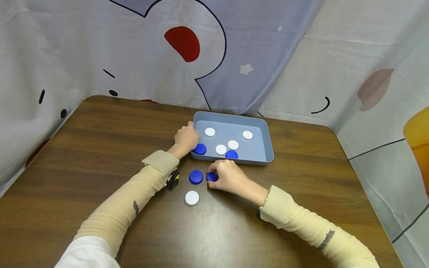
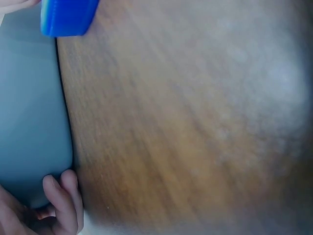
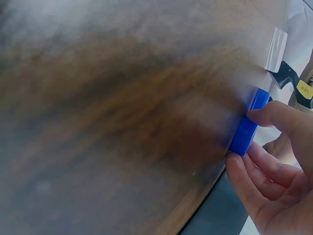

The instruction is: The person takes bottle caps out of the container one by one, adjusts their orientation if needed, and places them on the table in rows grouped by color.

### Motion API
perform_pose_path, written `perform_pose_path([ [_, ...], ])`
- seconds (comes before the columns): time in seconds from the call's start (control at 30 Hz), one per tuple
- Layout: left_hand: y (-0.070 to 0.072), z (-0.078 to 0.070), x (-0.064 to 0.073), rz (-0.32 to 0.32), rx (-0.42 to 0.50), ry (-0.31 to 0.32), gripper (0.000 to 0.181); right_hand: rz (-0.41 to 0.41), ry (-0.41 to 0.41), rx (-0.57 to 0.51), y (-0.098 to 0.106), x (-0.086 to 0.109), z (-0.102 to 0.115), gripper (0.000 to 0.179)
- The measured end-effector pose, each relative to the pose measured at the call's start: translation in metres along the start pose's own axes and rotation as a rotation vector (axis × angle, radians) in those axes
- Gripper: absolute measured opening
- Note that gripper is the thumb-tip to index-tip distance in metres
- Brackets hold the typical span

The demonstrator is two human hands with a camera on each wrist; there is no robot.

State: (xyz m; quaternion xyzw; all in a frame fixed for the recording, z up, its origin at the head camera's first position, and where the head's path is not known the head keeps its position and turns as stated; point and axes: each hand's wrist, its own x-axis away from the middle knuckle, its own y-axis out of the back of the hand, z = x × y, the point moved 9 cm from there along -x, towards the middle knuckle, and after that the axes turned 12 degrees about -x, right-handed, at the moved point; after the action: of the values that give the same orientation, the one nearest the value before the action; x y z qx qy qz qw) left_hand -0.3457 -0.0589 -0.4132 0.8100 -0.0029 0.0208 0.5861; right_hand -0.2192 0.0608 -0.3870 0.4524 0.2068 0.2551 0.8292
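My left hand (image 1: 187,140) grips the left wall of the blue-grey tray (image 1: 268,145); in the left wrist view its fingers (image 2: 63,200) curl around the tray's corner. Just in front of the tray, my right hand (image 1: 231,176) pinches a round blue cap (image 1: 211,176) between thumb and fingers, seen also as the blue cap (image 3: 242,139) in the right wrist view. Beside it on the table lies another blue cap (image 1: 196,177), with a white cap (image 1: 192,198) nearer to me. Inside the tray are a blue cap (image 1: 200,149), a second blue cap (image 1: 232,154) and several white caps (image 1: 210,132).
The brown wooden table (image 1: 117,130) carries everything. A printed cloth (image 1: 134,48) hangs behind the table and along its sides, close to the tray's far wall. A dark wrist device (image 1: 172,179) sits below my left sleeve.
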Motion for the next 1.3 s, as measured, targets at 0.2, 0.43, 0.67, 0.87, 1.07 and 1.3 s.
perform_pose_path([
  [0.2,0.000,0.000,-0.001,-0.004,-0.002,0.005,0.032,0.002,-0.004,-0.005,0.001,0.000,0.000,0.022],
  [0.43,0.001,-0.001,-0.001,-0.002,-0.005,0.007,0.032,0.003,-0.006,-0.002,0.002,0.001,0.000,0.023],
  [0.67,0.001,-0.001,-0.002,0.007,-0.013,0.012,0.033,0.024,-0.014,0.001,0.001,0.000,0.000,0.025],
  [0.87,0.000,-0.001,-0.002,0.010,-0.008,0.014,0.033,0.046,-0.016,-0.009,0.000,-0.001,-0.001,0.028],
  [1.07,-0.001,0.000,-0.001,0.017,-0.008,0.016,0.032,0.026,0.020,-0.019,0.004,0.000,0.001,0.034],
  [1.3,-0.001,0.000,0.000,0.015,-0.006,0.013,0.031,-0.032,0.024,-0.063,0.015,0.000,0.002,0.021],
])
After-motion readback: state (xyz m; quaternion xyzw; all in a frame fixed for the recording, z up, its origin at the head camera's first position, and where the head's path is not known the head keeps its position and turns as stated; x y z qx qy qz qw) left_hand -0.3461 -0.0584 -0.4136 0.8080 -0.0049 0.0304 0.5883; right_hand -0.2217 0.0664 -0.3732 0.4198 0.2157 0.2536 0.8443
